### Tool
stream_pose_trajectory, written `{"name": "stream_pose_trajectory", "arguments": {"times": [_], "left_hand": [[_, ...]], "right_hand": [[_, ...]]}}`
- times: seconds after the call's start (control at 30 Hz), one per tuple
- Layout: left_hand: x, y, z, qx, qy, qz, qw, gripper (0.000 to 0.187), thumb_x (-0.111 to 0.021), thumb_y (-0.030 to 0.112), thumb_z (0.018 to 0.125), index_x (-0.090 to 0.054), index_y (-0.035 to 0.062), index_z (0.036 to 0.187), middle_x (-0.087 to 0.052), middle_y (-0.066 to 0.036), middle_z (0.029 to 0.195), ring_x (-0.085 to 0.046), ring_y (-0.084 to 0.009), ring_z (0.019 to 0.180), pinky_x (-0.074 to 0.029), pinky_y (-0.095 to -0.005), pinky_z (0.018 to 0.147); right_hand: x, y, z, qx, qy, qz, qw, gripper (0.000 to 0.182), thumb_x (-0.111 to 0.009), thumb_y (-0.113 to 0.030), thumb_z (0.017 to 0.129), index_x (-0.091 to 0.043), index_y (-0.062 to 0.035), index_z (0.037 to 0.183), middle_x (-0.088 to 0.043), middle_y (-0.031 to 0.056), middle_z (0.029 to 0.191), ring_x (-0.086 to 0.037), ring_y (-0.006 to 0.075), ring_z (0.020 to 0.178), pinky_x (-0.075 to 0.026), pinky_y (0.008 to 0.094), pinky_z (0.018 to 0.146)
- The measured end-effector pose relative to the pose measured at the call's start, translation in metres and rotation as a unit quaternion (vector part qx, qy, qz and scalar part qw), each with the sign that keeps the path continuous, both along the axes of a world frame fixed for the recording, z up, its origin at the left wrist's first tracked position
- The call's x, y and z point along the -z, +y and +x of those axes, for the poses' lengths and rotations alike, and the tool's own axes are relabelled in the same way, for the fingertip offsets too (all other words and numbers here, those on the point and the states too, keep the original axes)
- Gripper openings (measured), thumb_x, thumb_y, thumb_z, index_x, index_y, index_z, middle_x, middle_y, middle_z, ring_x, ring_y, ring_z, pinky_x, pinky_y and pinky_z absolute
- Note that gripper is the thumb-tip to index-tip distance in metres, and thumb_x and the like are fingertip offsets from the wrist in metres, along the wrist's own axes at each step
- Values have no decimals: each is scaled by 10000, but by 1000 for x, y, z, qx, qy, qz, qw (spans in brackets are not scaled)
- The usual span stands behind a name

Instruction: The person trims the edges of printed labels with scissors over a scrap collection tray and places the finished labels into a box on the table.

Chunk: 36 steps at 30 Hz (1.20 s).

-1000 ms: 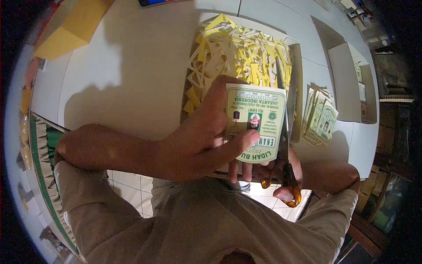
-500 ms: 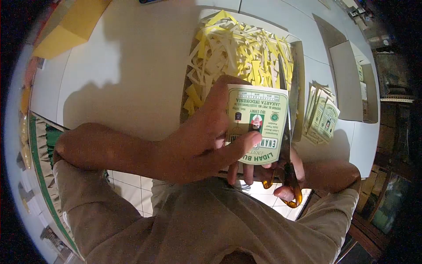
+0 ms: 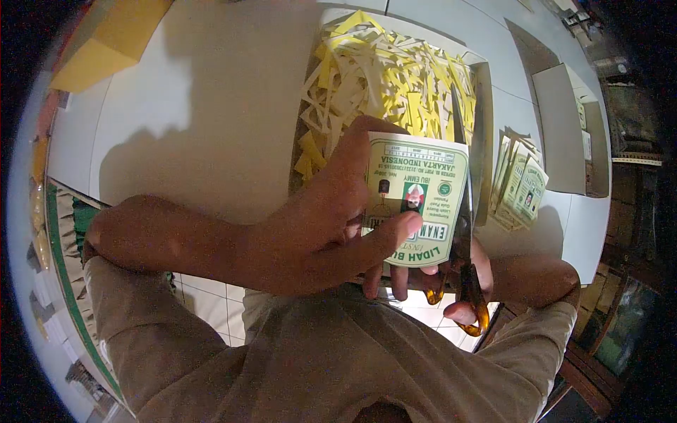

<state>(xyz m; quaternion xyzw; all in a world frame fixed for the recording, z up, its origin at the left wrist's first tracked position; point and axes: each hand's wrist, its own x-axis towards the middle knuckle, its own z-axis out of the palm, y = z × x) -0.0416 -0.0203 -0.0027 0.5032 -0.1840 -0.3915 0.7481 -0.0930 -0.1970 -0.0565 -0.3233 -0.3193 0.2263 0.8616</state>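
A printed paper label [image 3: 423, 183], pale green with its text upside down to me, is pinched in my left hand [image 3: 338, 218], the thumb lying across its face. Amber-handled scissors [image 3: 481, 299] are in my right hand [image 3: 479, 264], thumb through one handle loop. Their blades point up and away, beside the label's right edge; one long dark blade stands out above the label. Part of the right fingers is hidden behind the label. Behind both hands lies a shallow box [image 3: 482, 127] filled with yellow and white paper strips [image 3: 409, 84].
More labels lie in a loose pile [image 3: 520, 185] to the right of the strip box. Farther right stands an open white carton [image 3: 564, 134] with labels inside. A yellow box [image 3: 106, 53] sits at the table's [image 3: 233, 92] far left.
The label and scissors have shifted slightly right. The scissor blades look more spread, with one blade now showing higher above the label. Both hands keep their hold.
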Motion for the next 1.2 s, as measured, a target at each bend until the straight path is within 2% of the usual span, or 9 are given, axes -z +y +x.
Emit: {"name": "stream_pose_trajectory", "arguments": {"times": [0.13, 0.2, 0.33, 0.4, 0.5, 0.63, 0.7, 1.0, 1.2], "left_hand": [[-2, 1, 2, 2, -34, 22, 999, 560, -414, 39, 853, -26, 93, 1253, -522, -189, 972, -615, -219, 657, -508, -262, 421], [-5, 0, 2, -13, -58, 21, 998, 412, -420, 60, 871, -115, 25, 1146, -528, -136, 864, -584, -131, 589, -479, -211, 404], [-3, 1, 2, -12, -49, 0, 999, 416, -420, 59, 870, -114, 22, 1150, -535, -135, 863, -587, -134, 589, -478, -214, 402], [-3, 2, 3, 0, -23, -4, 1000, 417, -414, 53, 870, -112, 18, 1156, -537, -142, 869, -590, -139, 585, -481, -214, 406], [-5, 4, 4, 2, -47, 7, 999, 424, -410, 46, 870, -105, 21, 1164, -540, -135, 862, -589, -141, 577, -476, -212, 408], [-5, 8, 9, 16, -33, -7, 999, 486, -407, 48, 857, -81, 84, 1216, -528, -175, 913, -617, -211, 619, -492, -249, 397], [-6, 11, 13, 46, -50, -2, 998, 479, -409, 33, 851, -98, 84, 1211, -525, -166, 897, -615, -208, 626, -501, -261, 415], [-9, 13, 16, 21, -31, -4, 999, 525, -427, -5, 832, -103, 91, 1234, -519, -154, 874, -616, -209, 649, -528, -291, 468], [-12, 17, 21, 27, -73, 27, 997, 516, -489, 11, 784, -197, 34, 1209, -487, -131, 933, -595, -178, 669, -520, -274, 518]], "right_hand": [[-9, -6, 0, -32, 43, -66, 996, 468, -573, -118, 732, -300, -33, 1104, -371, 131, 964, -480, 298, 890, -361, 531, 826], [0, -2, 1, -26, -6, 6, 1000, 469, -571, -114, 742, -296, -39, 1114, -356, 126, 990, -462, 303, 924, -349, 545, 832], [7, 0, -3, -31, 7, 34, 999, 436, -569, -109, 747, -301, -50, 1087, -349, 122, 1003, -446, 313, 950, -337, 560, 836], [7, -2, -6, -20, 80, -18, 996, 525, -728, -249, 606, -369, -80, 950, -523, 171, 823, -496, 393, 977, -390, 484, 832], [-6, -5, -12, -7, 173, -62, 983, 538, -731, -234, 602, -372, -66, 965, -510, 198, 873, -491, 387, 974, -390, 482, 832], [11, -29, -19, -2, 101, -122, 987, 575, -729, -216, 601, -369, -36, 1012, -486, 226, 925, -493, 382, 952, -392, 468, 837], [11, -42, -24, -36, 94, -249, 963, 575, -726, -212, 604, -366, -18, 1010, -449, 247, 985, -478, 378, 963, -387, 446, 849], [14, -32, -14, 24, -46, -221, 974, 482, -731, -222, 636, -359, -34, 878, -371, 28, 718, -373, 141, 604, -307, 283, 538], [12, -26, -19, 42, -17, -172, 984, 477, -704, -196, 649, -340, -21, 901, -361, 34, 712, -352, 153, 600, -301, 288, 547]]}}
